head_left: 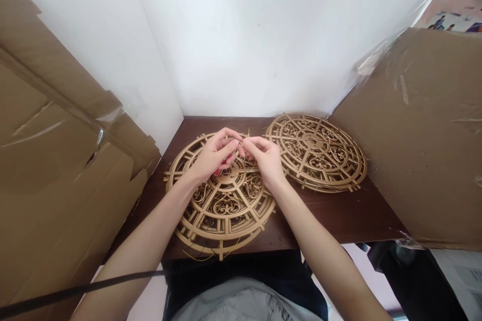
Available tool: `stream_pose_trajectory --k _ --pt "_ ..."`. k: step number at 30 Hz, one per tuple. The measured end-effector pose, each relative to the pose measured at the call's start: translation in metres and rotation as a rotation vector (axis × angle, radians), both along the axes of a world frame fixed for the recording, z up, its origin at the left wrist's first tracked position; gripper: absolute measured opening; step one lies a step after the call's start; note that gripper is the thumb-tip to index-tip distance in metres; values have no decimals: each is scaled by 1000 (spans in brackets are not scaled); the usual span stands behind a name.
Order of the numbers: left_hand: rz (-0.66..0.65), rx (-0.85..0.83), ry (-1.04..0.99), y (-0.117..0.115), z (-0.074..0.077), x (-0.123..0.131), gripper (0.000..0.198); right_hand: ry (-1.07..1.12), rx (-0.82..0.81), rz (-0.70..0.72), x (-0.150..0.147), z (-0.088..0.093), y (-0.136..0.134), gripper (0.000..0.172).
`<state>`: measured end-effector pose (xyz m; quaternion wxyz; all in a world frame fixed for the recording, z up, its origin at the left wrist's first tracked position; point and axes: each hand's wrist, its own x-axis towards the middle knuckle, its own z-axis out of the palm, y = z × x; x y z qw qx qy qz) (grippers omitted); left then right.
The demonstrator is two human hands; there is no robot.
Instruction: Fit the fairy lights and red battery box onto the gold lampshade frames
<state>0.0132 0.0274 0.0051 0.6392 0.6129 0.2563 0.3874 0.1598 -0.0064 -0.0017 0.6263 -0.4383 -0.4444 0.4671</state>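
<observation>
My left hand (216,154) and my right hand (266,159) meet above the far part of a stack of round gold lattice panels (226,233). Both hands are closed, thumbs and forefingers pinched close together. Whatever sits between the fingertips is too small to make out. Under the left fingers shows a small red object (217,172), mostly hidden by that hand. A thin yellow strand (248,133) sticks up just beyond the right fingertips. Scrollwork and spokes fill the panels, and another thin strand (199,259) pokes out at the near edge.
To the right lies a second stack of gold lattice panels (320,153) on the dark brown table (339,220). Cardboard stands at the left (56,170) and a cardboard box (422,150) at the right. A white wall (241,45) rises behind. A black strap (94,286) crosses the lower left.
</observation>
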Motion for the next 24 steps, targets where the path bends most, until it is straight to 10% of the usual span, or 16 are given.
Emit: stream_pose_trajectory --k 24 --pt "20 -10 -8 -2 0 2 16 -7 2 -25 -2 -1 0 14"
